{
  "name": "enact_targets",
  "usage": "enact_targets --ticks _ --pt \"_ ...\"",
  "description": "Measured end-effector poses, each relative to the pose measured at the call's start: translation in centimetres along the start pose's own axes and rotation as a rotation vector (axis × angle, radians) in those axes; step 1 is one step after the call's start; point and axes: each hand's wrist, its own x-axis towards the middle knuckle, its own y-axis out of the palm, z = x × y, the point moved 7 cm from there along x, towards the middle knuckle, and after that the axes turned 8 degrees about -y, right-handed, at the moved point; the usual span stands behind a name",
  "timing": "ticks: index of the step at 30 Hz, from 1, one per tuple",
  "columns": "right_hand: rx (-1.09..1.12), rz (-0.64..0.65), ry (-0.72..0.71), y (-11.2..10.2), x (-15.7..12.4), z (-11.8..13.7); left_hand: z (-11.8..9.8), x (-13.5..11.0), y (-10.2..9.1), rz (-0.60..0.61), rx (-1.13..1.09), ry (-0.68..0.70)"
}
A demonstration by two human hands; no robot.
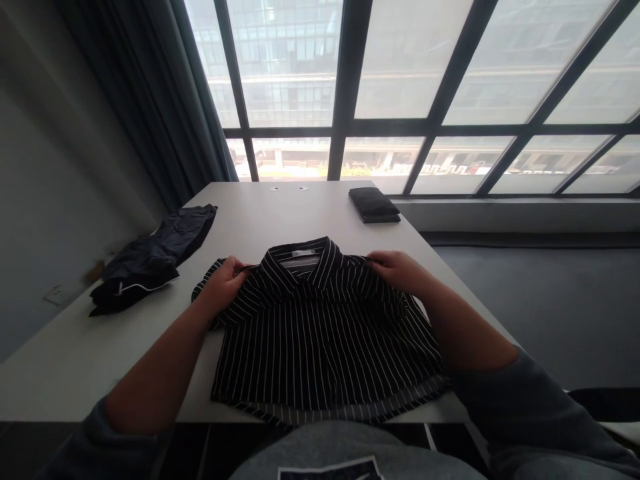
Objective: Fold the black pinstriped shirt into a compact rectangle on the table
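A black shirt with thin white stripes (320,333) lies spread on the white table (280,213), collar at the far side and hem hanging over the near edge. My left hand (226,281) is closed on the shirt's left shoulder seam. Over at the other shoulder, beside the collar, my right hand (395,268) pinches the fabric. Both forearms rest over the shirt's sides.
A heap of dark garments (153,257) sits at the table's left side. A folded black item (374,204) lies at the far right corner. Big windows stand behind the table, a dark curtain hangs at the left, and grey floor lies to the right.
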Motion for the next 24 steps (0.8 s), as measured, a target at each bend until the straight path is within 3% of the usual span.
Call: enact_targets --ticks 4,9,14,17,24 --pt "-0.117 0.15 -0.002 2.9 0.2 -1.2 2.1 0.9 1.6 0.088 0.255 -0.087" --pt "-0.093 0.189 0.076 6.8 2.8 -1.5 3.4 2.6 6.2 0.358 0.166 -0.152" --pt "-0.002 0.284 0.177 10.9 6.5 -1.3 2.9 5.9 8.9 0.258 0.308 -0.14" --pt "0.031 0.278 0.198 12.6 7.7 -1.5 2.6 7.1 10.0 0.244 0.289 -0.125" --pt "0.146 0.15 0.157 12.7 7.8 -1.6 1.9 6.9 9.5 0.233 0.072 -0.012"
